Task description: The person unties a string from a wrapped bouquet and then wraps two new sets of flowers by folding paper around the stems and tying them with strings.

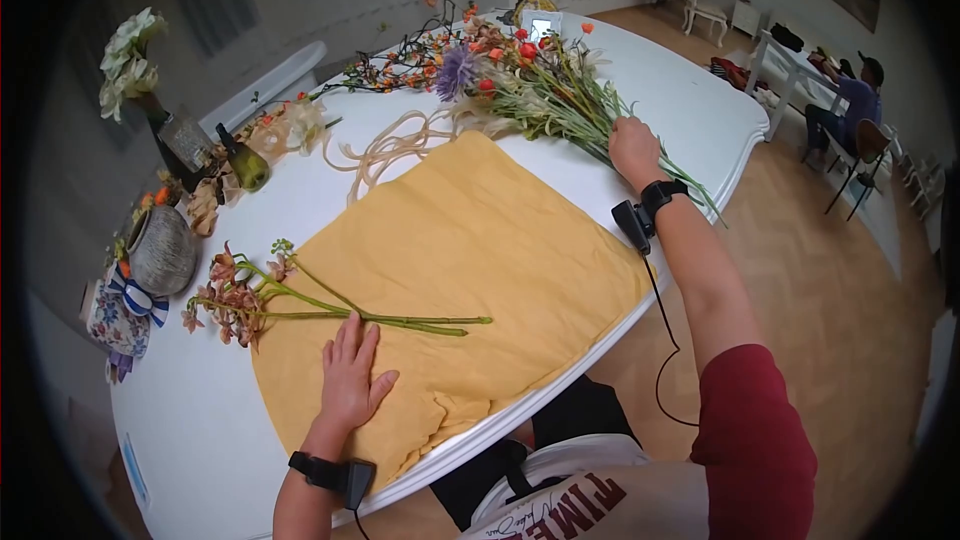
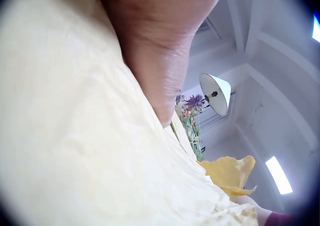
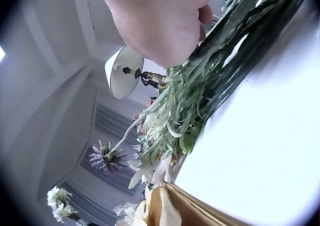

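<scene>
A sheet of yellow wrapping paper (image 1: 460, 230) lies across the near part of the white table. On its left side rest a few cut orchid stems (image 1: 430, 322) with pinkish-brown blooms (image 1: 232, 302) pointing left. My left hand (image 1: 352, 378) lies flat on the paper, its fingertips at the orchid stems. Past the paper's far right edge, my right hand (image 1: 634, 152) grips green flower stems (image 3: 235, 51) near the lower end of a large pile. Its fingers curl behind the stems and are partly hidden. A purple bloom (image 1: 457, 73) and red ones stand out in that pile.
Beige ribbon (image 1: 385, 145) lies loosely beyond the paper. Along the left edge stand a grey vase (image 1: 160, 250), a green bottle (image 1: 245, 162) and white flowers (image 1: 130, 65) in a dark vase. Berry branches (image 1: 395, 70) lie at the back. A person (image 1: 858, 100) sits far right.
</scene>
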{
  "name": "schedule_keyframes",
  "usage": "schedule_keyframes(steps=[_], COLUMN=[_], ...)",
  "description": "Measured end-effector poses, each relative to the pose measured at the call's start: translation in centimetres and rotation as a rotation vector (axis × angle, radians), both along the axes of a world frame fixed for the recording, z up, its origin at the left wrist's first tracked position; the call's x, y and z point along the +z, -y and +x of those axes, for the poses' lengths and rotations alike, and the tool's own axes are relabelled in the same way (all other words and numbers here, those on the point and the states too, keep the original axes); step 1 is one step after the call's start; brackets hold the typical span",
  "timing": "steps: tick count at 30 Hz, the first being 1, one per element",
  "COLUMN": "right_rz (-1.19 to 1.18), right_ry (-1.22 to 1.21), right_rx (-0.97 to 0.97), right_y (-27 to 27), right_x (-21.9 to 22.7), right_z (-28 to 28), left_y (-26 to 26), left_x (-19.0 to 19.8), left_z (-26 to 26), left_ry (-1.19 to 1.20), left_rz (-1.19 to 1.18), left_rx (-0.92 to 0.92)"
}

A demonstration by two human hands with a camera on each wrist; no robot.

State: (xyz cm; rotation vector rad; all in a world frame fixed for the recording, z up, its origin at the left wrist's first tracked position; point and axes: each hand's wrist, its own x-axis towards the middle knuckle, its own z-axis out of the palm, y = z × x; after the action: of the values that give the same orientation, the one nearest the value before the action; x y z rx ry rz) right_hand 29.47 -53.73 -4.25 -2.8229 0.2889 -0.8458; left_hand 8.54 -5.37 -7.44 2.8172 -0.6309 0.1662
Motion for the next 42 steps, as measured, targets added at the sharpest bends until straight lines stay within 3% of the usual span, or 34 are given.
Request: schedule_keyframes(steps=[3,5,9,15,17,22,27,29,33,36,37,42], right_rz=[0.057,0.203,0.236,0.201,0.215,0.255,0.406,0.463,0.518,0.59,0.594,0.547], right_ry=[0.056,-0.114,-0.066,-0.204,0.093,0.299,0.423,0.497,0.413,0.326,0.247,0.066], right_rx=[-0.02,-0.008,0.019,-0.005,0.023,0.098,0.284,0.469,0.716,0.91,0.934,1.044], right_y=[-0.2,0.2,0.2,0.7,0.5,-0.7,-5.5,-8.9,-15.2,-20.5,-21.9,-27.9], right_x=[0.4,0.4,0.2,0.5,0.6,2.1,5.0,6.0,6.8,5.7,5.1,1.0], right_z=[0.0,0.4,-0.4,-1.0,-0.7,-0.6,-1.0,-1.7,-3.8,-5.7,-6.1,-8.7], left_y=[-0.1,0.0,0.0,0.1,0.1,0.3,0.1,-0.2,-0.2,-0.7,-0.9,-1.1], left_x=[-0.2,-0.2,-0.1,0.0,0.0,0.3,0.1,0.0,-0.1,-0.6,-0.8,-1.3], left_z=[0.0,0.0,0.1,0.0,0.1,-0.1,0.0,0.0,0.0,0.0,0.0,0.0], left_ry=[-0.001,-0.004,-0.007,-0.002,-0.003,-0.023,-0.004,-0.003,0.012,0.021,0.011,0.064], left_rz=[0.004,0.003,0.002,-0.005,-0.007,-0.002,-0.017,-0.009,0.019,0.016,0.014,-0.024], left_rx=[0.003,0.003,0.01,0.013,0.014,0.032,0.026,0.023,0.027,0.019,0.076,0.019])
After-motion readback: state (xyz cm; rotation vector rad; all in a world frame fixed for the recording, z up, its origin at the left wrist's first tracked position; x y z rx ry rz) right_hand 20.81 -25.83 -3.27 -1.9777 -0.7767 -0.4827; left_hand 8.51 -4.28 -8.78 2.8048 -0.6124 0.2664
